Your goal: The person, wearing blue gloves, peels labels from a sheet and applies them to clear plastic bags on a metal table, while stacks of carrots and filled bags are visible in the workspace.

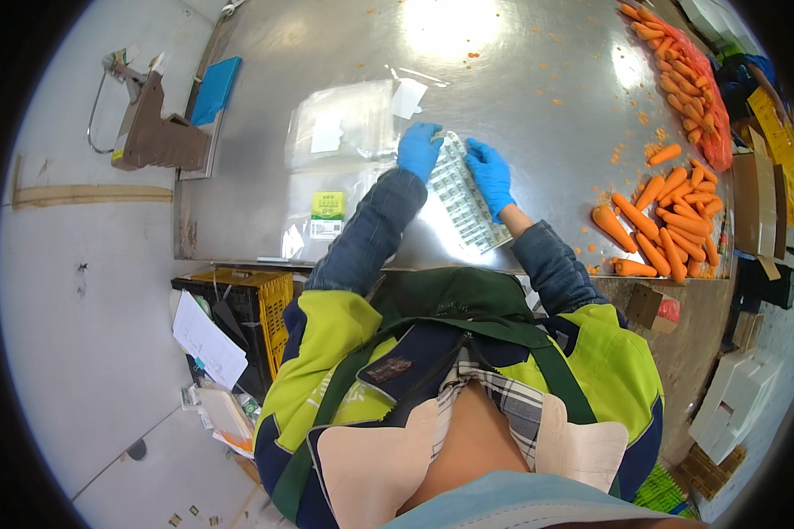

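Observation:
Both hands wear blue gloves over a steel table (251, 192). Between them lies a long sheet of printed labels (466, 198), tilted on the steel. My left hand (419, 149) is at the sheet's upper left edge, fingers bent; whether it grips the sheet cannot be told. My right hand (489, 173) rests along the sheet's right edge, its thumb and fingertips near the top; its grip is unclear too. To the left are clear plastic bags (364, 116), one with a white paper piece (327, 135) on it. A green and white label (327, 215) lies on the plastic nearer me.
Loose peeled carrots (685, 225) are heaped at the table's right corner, below a red net bag of carrots (688, 86). A brown device (159, 132) and a blue slab (216, 91) stand at the left edge. A yellow and black crate (271, 304) sits below the table's front left.

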A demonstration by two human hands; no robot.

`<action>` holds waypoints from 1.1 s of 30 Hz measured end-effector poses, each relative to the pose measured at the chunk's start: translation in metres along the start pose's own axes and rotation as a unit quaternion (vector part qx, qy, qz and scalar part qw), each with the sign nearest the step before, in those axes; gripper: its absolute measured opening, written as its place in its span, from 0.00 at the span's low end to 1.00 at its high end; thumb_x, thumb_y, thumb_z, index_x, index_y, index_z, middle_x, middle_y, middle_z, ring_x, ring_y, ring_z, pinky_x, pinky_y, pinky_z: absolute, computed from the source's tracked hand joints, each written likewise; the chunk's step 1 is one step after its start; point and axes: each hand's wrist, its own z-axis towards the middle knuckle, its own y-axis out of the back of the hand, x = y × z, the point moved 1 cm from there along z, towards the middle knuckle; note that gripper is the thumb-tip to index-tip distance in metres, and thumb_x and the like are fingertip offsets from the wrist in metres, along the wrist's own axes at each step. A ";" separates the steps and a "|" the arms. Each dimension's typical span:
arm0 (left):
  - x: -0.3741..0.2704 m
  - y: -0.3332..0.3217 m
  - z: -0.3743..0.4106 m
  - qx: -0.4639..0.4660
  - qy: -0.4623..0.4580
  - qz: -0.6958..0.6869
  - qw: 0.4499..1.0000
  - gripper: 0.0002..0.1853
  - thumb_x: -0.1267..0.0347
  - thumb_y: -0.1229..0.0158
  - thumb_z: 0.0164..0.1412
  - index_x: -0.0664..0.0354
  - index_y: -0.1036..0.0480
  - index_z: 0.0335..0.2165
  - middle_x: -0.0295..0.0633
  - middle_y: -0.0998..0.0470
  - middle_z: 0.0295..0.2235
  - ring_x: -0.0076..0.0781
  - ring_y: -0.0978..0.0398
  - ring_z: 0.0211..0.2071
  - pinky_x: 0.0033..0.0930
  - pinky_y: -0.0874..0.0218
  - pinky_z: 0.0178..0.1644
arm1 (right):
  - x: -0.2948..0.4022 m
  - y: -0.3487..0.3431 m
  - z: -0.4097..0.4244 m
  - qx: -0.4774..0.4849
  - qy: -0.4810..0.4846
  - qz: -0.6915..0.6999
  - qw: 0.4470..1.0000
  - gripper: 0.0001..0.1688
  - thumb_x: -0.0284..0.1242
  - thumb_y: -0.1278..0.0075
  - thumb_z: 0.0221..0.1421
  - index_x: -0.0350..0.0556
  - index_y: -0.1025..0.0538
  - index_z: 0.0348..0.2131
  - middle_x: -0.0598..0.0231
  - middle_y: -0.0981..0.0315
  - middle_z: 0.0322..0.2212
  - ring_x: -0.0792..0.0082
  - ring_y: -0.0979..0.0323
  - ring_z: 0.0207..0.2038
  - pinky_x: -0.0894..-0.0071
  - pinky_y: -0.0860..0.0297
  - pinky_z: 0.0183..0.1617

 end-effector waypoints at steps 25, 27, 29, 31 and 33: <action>0.054 0.153 -0.116 -0.076 0.106 0.109 0.985 0.06 0.70 0.32 0.47 0.60 0.21 0.25 0.43 0.24 0.30 0.40 0.25 0.33 0.37 0.34 0.38 | 0.073 -0.025 -0.064 0.092 0.200 -0.053 0.974 0.34 0.24 0.43 0.49 0.55 0.30 0.56 0.55 0.31 0.44 0.53 0.32 0.46 0.58 0.34 0.51; 0.081 0.177 -0.137 -0.052 0.146 0.085 0.984 0.07 0.69 0.32 0.47 0.59 0.23 0.24 0.44 0.25 0.34 0.43 0.27 0.38 0.42 0.36 0.45 | 0.089 -0.064 -0.079 0.192 0.255 -0.019 0.947 0.32 0.24 0.42 0.48 0.54 0.30 0.54 0.57 0.32 0.44 0.53 0.33 0.47 0.58 0.34 0.51; 0.084 0.181 -0.144 -0.037 0.098 0.135 0.985 0.08 0.69 0.32 0.46 0.58 0.24 0.24 0.45 0.26 0.39 0.46 0.31 0.45 0.44 0.39 0.50 | 0.103 -0.113 -0.090 0.255 0.296 -0.033 0.920 0.32 0.25 0.40 0.47 0.53 0.31 0.53 0.57 0.34 0.45 0.52 0.34 0.47 0.59 0.33 0.51; 0.087 0.169 -0.150 -0.029 0.055 0.204 0.977 0.08 0.70 0.32 0.45 0.57 0.25 0.25 0.45 0.28 0.43 0.50 0.35 0.50 0.46 0.42 0.53 | 0.107 -0.156 -0.097 0.287 0.301 -0.091 0.905 0.34 0.28 0.38 0.45 0.51 0.33 0.52 0.58 0.37 0.46 0.52 0.36 0.48 0.59 0.32 0.49; 0.086 0.169 -0.155 -0.032 0.063 0.254 0.964 0.18 0.70 0.32 0.45 0.59 0.28 0.36 0.48 0.33 0.50 0.52 0.39 0.53 0.48 0.45 0.56 | 0.099 -0.171 -0.096 0.303 0.271 -0.132 0.904 0.33 0.29 0.37 0.44 0.52 0.32 0.50 0.58 0.37 0.45 0.52 0.36 0.48 0.58 0.32 0.47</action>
